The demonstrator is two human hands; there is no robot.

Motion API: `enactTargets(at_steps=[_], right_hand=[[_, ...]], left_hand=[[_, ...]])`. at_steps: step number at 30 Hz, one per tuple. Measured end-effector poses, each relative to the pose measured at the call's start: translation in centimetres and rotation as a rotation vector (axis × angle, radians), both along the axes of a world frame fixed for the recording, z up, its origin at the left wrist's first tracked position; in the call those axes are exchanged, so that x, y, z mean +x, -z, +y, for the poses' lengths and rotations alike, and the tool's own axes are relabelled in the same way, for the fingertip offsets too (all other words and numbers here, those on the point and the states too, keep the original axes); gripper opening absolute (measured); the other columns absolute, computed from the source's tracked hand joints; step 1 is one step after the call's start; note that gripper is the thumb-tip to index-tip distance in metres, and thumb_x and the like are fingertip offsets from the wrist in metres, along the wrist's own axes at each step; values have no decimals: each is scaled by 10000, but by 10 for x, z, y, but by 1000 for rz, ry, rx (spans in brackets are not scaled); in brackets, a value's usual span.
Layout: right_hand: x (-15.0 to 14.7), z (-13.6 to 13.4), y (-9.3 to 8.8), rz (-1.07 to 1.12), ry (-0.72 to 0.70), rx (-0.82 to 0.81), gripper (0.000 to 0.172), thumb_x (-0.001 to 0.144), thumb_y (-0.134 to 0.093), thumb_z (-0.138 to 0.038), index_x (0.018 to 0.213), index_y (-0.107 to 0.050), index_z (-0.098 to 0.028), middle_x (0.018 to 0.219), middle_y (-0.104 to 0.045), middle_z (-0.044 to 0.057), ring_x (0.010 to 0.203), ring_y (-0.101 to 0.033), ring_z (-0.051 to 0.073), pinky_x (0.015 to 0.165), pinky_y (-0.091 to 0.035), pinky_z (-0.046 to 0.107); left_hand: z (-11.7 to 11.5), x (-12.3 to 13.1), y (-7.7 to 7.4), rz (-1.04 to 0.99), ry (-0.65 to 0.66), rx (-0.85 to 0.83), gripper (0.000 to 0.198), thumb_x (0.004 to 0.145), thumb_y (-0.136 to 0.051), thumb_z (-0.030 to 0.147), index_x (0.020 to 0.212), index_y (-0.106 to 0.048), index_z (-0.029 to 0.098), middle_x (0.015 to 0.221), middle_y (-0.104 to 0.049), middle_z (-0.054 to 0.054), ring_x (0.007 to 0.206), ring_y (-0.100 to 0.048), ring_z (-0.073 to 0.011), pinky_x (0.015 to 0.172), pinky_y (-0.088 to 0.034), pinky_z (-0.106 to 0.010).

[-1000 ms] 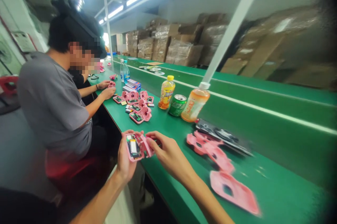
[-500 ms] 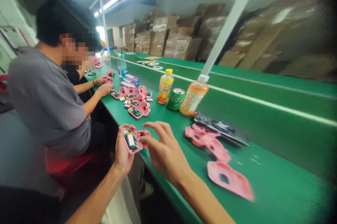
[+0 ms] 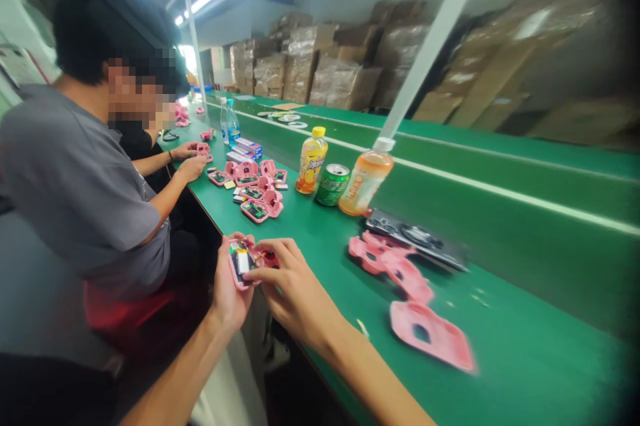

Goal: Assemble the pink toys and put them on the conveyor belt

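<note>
Well, left hand [image 3: 228, 296]: fingers [image 3: 220, 273] clamped on casing [image 3: 240, 265].
Right hand [image 3: 295, 296]: fingers slightly apart, pressing casing's right end.
Casing: 6 o'clock, at bench [image 3: 525, 306] edge.
Pink shells [image 3: 430, 339]: 3 o'clock from hands.

The person's left hand [image 3: 231, 294] and right hand [image 3: 293, 299] are hiding much of the pink casing [image 3: 243, 262], and the parts inside it are staying too small to tell. The pink plastic shells [image 3: 430, 336] and a dark flat object [image 3: 415, 237] are blurring toward the right, while the forearms [image 3: 370, 376] are running off the bottom edge.
</note>
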State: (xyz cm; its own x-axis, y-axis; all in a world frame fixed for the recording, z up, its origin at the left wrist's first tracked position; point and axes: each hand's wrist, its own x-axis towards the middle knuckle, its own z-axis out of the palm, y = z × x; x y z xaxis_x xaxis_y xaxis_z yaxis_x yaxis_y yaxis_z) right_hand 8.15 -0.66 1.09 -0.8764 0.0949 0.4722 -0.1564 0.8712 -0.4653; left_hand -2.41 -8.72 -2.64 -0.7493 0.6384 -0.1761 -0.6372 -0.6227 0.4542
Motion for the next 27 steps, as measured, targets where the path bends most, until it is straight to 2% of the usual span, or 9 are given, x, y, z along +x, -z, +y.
enactTargets(at_steps=[4,8,12,16,21,27], right_hand=[[0,4,-6,47,9,-17,409,850,-585,30,1077,-767,-259,1162,-635,82,1078,-519,237,923,-536,395],[-2,10,-15,34,110,42,323,886,-599,-21,1069,-758,-235,1052,-644,82,969,-531,225,804,-547,354],[-3,13,-20,7,113,85,277,866,-652,-34,1006,-765,-245,1034,-627,75,949,-537,215,751,-525,317],[-3,11,-18,18,117,142,290,840,-678,-19,1014,-761,-235,1031,-628,75,923,-535,215,735,-506,311],[-5,8,-13,79,132,203,222,878,-654,-47,999,-751,-207,973,-627,74,865,-532,202,714,-483,302],[-10,5,-8,138,187,220,169,910,-608,-86,935,-728,-202,956,-634,72,819,-526,192,706,-453,311]], left_hand=[[-2,1,-1,65,35,19,247,898,-667,433,908,-638,188,841,-661,-13,701,-657,-135,514,-466,-177],[-4,6,-6,121,55,10,258,870,-708,434,886,-646,184,836,-671,-17,656,-635,-129,521,-480,-188],[-6,11,-8,157,101,-17,286,842,-743,466,917,-653,204,853,-683,2,573,-602,-106,471,-449,-184],[-5,9,-7,188,86,-2,291,845,-742,466,910,-665,193,866,-687,-4,671,-651,-127,577,-514,-204],[-4,7,-5,205,74,-1,282,860,-720,466,906,-672,191,867,-692,-12,777,-684,-166,746,-562,-266],[-4,8,-7,216,80,-10,278,880,-691,463,891,-671,186,833,-673,-13,748,-673,-168,781,-559,-289]])
